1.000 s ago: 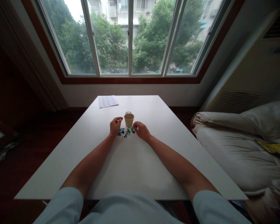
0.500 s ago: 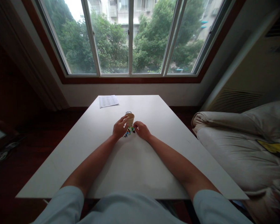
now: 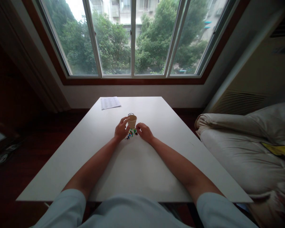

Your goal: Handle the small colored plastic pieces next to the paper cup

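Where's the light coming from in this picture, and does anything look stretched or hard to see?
Head view: daylight through the window, dim side edges; same head view: the white table has a pale sheen, soft shadow beside the left forearm, and looks widened nearest the camera; the small coloured pieces are too tiny to identify.

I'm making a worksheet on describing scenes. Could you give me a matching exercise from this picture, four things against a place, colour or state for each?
Column one
1. cup
2. small pieces
3. sheets of paper
4. left hand

Column two
A. at the far left corner of the white table
B. at the cup's left side, thumb and fingers apart
C. tan, standing upright
D. of several colours, scattered just in front of the cup

Right pairs: 1-C; 2-D; 3-A; 4-B
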The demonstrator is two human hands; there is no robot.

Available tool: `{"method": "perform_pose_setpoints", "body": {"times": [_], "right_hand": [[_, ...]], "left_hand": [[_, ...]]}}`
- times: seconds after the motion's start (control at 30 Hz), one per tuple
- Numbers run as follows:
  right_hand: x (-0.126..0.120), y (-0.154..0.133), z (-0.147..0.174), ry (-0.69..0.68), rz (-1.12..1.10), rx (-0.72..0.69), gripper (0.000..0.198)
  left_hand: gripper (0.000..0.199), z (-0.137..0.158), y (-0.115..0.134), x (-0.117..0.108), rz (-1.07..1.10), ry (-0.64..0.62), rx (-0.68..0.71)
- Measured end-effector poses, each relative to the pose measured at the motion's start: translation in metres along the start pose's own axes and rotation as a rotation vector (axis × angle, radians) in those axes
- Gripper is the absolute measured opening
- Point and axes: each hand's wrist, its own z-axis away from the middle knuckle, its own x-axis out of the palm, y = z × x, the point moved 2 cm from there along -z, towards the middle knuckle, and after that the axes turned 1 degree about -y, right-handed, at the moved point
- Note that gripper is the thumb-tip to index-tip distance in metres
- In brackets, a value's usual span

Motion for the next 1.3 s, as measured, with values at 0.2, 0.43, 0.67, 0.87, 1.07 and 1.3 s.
{"method": "perform_pose_setpoints", "body": {"times": [0.2, 0.43, 0.67, 0.87, 1.07, 1.3], "right_hand": [[-0.002, 0.000, 0.000, -0.005, -0.004, -0.026, 0.015], [-0.005, -0.002, 0.000, 0.004, -0.038, -0.025, 0.021], [-0.013, -0.011, -0.001, 0.110, 0.054, -0.038, 0.032], [-0.015, -0.017, -0.003, 0.108, 0.125, -0.088, 0.039], [-0.011, -0.013, -0.004, 0.086, 0.208, -0.094, 0.043], [-0.006, -0.013, -0.007, 0.030, 0.246, -0.113, 0.053]], "left_hand": [[0.041, -0.002, -0.014, -0.001, 0.045, 0.108, -0.031], [0.037, -0.004, -0.024, 0.001, 0.059, 0.142, -0.071], [0.035, -0.005, -0.027, 0.004, 0.060, 0.124, -0.090], [0.032, -0.006, -0.033, 0.008, 0.080, 0.129, -0.103], [0.030, -0.006, -0.039, 0.011, 0.086, 0.141, -0.106], [0.031, -0.006, -0.040, 0.013, 0.110, 0.127, -0.119]]}}
